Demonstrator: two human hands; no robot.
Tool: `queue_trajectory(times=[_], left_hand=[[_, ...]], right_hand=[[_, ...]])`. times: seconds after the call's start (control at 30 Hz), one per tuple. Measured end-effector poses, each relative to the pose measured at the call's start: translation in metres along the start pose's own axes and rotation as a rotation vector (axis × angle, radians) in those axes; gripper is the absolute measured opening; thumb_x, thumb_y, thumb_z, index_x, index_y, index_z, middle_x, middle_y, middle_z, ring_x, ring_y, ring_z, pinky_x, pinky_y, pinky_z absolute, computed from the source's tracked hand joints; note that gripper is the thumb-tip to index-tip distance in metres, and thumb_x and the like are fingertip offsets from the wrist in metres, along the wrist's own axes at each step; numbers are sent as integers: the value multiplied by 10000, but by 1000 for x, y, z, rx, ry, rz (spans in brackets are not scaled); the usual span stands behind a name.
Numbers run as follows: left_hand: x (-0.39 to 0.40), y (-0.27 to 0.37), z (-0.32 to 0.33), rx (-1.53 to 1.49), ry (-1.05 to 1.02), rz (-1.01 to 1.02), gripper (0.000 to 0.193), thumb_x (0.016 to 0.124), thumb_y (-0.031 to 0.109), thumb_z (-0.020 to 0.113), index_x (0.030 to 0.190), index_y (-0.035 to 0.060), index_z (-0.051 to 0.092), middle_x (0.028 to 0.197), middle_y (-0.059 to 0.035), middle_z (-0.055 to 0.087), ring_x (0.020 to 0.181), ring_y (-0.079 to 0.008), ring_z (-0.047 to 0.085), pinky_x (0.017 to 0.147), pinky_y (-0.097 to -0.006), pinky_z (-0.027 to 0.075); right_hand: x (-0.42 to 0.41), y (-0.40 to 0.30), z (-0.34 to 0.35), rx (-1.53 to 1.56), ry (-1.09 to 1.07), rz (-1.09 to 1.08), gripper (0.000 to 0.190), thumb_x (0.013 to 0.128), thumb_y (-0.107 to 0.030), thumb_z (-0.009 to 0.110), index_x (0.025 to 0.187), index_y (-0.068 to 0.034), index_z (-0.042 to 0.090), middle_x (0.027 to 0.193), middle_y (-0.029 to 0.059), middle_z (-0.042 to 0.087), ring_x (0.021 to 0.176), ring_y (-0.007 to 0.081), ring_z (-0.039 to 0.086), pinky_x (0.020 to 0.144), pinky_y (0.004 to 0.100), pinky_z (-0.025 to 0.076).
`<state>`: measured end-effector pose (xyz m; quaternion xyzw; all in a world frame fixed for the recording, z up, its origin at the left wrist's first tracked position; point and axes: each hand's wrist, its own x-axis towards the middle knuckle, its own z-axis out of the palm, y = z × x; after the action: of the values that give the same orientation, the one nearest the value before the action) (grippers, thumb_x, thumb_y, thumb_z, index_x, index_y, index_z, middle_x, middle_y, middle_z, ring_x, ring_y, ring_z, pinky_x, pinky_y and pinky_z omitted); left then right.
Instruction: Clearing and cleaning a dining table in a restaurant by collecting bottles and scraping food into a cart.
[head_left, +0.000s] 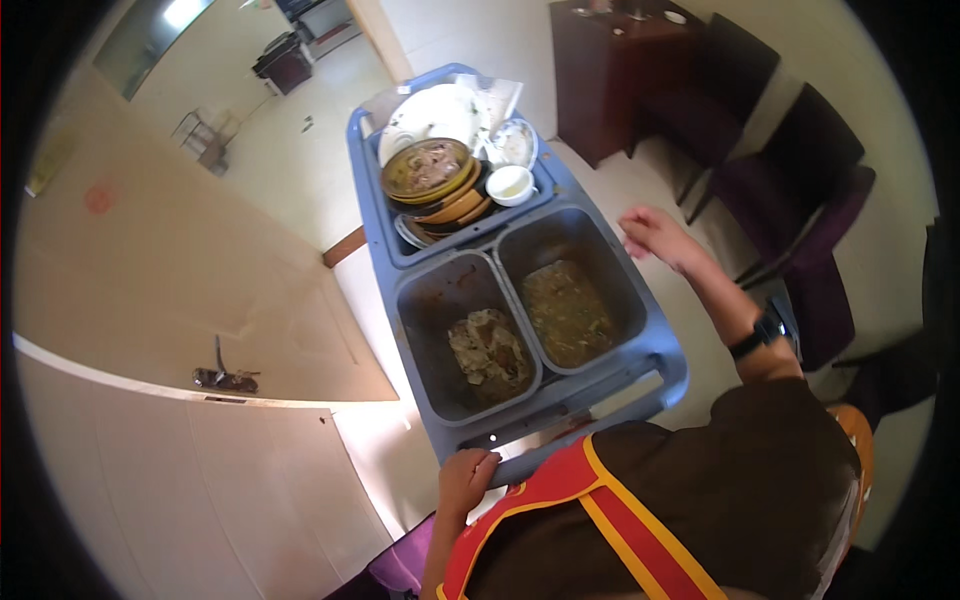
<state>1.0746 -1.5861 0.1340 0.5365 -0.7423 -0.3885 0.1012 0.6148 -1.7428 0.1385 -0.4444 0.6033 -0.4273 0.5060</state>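
My left hand (470, 476) is closed around the handle at the near end of a blue plastic service cart (664, 352). To the right of the cart, my right hand (652, 236) is raised with its fingers curled; whether it holds anything cannot be told. Two grey bins are set in the cart: the left bin (424, 322) holds pale food scraps, the right bin (622, 300) a brownish liquid with scraps. At the far end, a blue tray (551, 191) carries stacked brown and yellow bowls (427, 176), large white plates (450, 112) and a white cup (510, 185).
An open wooden door (300, 330) with a metal handle is on the left. Beyond the cart, a doorway leads to a room with a dark bin (285, 64). Dark purple chairs (772, 187) and a reddish wooden table (600, 97) stand on the right.
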Motion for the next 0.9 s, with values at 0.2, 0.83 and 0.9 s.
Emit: queue_trajectory(times=[0.2, 0.83, 0.9], left_hand=[[5, -5, 1, 29, -48, 58, 397, 858, 347, 485, 631, 29, 554, 647, -189, 557, 665, -380, 549, 575, -465, 383], [-16, 18, 12, 190, 82, 140, 401, 897, 303, 406, 640, 32, 552, 663, -188, 575, 662, -407, 544, 596, -508, 391], [-17, 27, 14, 194, 67, 153, 390, 896, 297, 412, 642, 36, 553, 662, -180, 576, 656, -401, 544, 589, -506, 391]], right_hand=[[-170, 85, 12, -93, 243, 123, 310, 905, -238, 544, 1154, -53, 537, 1061, 54, 573, 1012, 169, 523, 890, 295, 421], [-199, 80, 61, 118, 496, -29, 511, 845, -319, 596, 1231, -2, 487, 1193, 146, 501, 1127, 229, 468, 970, 325, 354], [-202, 69, 55, 118, 482, 34, 511, 842, -313, 595, 1233, -2, 486, 1197, 147, 501, 1126, 237, 473, 972, 328, 357]])
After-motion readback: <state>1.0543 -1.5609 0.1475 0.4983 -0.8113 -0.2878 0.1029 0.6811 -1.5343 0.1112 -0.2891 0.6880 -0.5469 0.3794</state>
